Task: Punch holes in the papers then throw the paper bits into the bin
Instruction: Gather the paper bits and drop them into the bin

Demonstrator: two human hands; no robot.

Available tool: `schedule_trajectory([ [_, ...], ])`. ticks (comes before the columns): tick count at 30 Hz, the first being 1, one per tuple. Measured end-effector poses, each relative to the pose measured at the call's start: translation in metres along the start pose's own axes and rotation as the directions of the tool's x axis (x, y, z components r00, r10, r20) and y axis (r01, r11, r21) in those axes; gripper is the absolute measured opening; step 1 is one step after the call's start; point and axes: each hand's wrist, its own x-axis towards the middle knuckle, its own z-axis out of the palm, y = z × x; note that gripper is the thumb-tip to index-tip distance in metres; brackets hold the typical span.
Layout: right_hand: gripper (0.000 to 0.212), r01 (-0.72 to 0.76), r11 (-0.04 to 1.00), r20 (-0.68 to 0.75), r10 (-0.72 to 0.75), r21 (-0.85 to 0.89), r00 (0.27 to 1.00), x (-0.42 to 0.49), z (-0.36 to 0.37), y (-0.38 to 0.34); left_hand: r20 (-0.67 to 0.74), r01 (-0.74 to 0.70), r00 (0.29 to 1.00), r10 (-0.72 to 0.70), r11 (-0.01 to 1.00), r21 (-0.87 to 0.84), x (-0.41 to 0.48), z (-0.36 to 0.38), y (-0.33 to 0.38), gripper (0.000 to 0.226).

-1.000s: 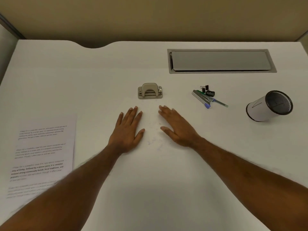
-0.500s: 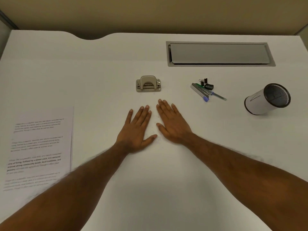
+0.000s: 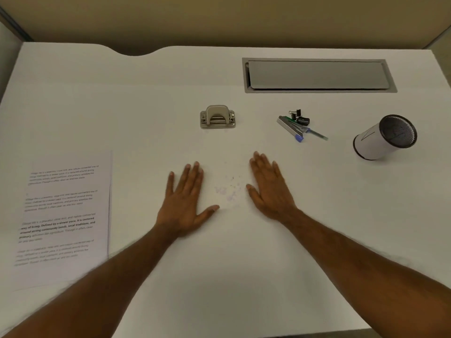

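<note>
Apparently the punching is done: the papers [image 3: 66,211] lie stacked at the left edge of the table [image 3: 122,106], well apart from the hole punch [image 3: 217,117], which sits idle beyond the hands. Only the clean-up seems left. A faint scatter of paper bits [image 3: 230,191] lies between the left hand [image 3: 183,203] and the right hand [image 3: 271,191], both flat on the surface, fingers straight, grasping nothing. The bin [image 3: 383,137], seemingly the mesh cup tipped on its side far right, awaits them.
</note>
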Motion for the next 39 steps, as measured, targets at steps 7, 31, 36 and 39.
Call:
schedule_trajectory([
  [7,0.087,-0.027,0.982,0.052,0.037,-0.187,0.998,-0.013,0.015,-0.024,0.062,0.208,0.976,-0.211,0.977,0.044,-0.018,-0.002,-0.034,0.107],
  [31,0.079,-0.111,0.994,-0.007,0.111,0.009,0.994,-0.067,0.0,0.01,0.106,-0.373,0.925,0.365,0.924,0.08,0.05,0.002,0.03,0.121],
  [36,0.079,-0.068,0.997,-0.005,0.068,0.038,0.998,-0.065,0.002,0.008,0.149,-0.52,0.85,0.505,0.85,0.088,0.03,0.005,0.04,0.117],
  [39,0.084,-0.049,0.998,0.009,0.049,0.045,0.999,-0.059,0.001,0.009,0.075,-0.44,0.894,0.441,0.898,-0.032,0.019,-0.001,0.038,0.112],
])
